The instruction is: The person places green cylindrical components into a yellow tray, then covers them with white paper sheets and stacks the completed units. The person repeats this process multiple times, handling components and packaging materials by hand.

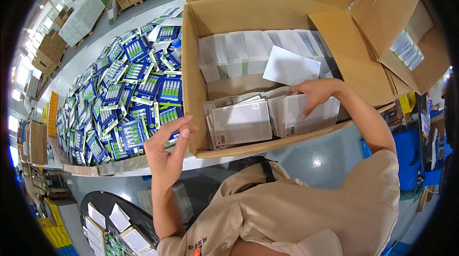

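Observation:
My left hand (167,147) hovers by the near left corner of a large cardboard box (190,64). Its thumb and fingers are apart and hold nothing. Inside the box, my right hand (316,92) straddles the top of a stack of white printed cards (313,121), thumb on the front face and fingers over the upper edge. Left of it leans another stack of these cards (242,121). A loose white sheet (291,65) lies tilted above them. Packed rows of cards (234,55) stand along the far wall of the box.
A big heap of blister packs (129,88) with small green and white tubes covers the table left of the box. A blue-capped bottle (177,48) stands beside the box. Below left, a black stool-like surface (91,198) bears more white packs. Another open carton (430,64) is at right.

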The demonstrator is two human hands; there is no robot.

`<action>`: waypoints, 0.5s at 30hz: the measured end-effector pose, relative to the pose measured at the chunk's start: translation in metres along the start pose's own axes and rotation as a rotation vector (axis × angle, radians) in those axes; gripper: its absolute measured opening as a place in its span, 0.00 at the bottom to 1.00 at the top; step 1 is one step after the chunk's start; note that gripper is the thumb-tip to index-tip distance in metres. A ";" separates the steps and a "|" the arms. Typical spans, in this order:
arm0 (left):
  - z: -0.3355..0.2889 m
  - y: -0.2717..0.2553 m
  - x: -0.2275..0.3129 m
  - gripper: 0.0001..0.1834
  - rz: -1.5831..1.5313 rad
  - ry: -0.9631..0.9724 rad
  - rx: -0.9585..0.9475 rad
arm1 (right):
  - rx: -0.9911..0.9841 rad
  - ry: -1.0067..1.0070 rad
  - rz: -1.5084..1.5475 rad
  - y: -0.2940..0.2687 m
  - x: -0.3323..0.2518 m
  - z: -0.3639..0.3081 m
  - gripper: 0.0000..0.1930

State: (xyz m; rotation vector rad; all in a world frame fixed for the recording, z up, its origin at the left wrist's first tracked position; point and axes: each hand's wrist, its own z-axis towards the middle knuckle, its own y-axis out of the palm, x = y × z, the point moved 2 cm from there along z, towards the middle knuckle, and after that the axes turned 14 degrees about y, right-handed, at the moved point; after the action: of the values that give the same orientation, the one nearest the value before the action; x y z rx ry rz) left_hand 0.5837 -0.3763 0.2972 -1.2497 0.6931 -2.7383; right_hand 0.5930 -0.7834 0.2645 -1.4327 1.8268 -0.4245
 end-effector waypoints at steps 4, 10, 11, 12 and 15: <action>-0.024 -0.020 0.002 0.12 -0.027 -0.024 0.079 | 0.019 -0.004 -0.058 -0.026 -0.028 -0.028 0.29; -0.080 -0.058 0.003 0.15 -0.272 -0.068 0.397 | 0.394 -0.232 0.304 -0.090 -0.113 -0.109 0.26; -0.089 -0.066 0.005 0.23 -0.411 0.009 0.388 | 0.426 -0.305 0.337 -0.095 -0.139 -0.111 0.27; -0.099 -0.071 0.004 0.30 -0.527 -0.012 0.437 | 0.439 -0.414 0.375 -0.094 -0.169 -0.107 0.28; -0.138 -0.083 0.017 0.52 -0.747 -0.030 0.519 | 0.225 -0.608 0.559 -0.064 -0.270 -0.076 0.31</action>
State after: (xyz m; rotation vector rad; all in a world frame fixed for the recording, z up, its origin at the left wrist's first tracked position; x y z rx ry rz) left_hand 0.4825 -0.2533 0.2652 -1.6180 -0.5989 -3.0759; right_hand 0.6018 -0.5665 0.4539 -0.7323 1.5202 0.0891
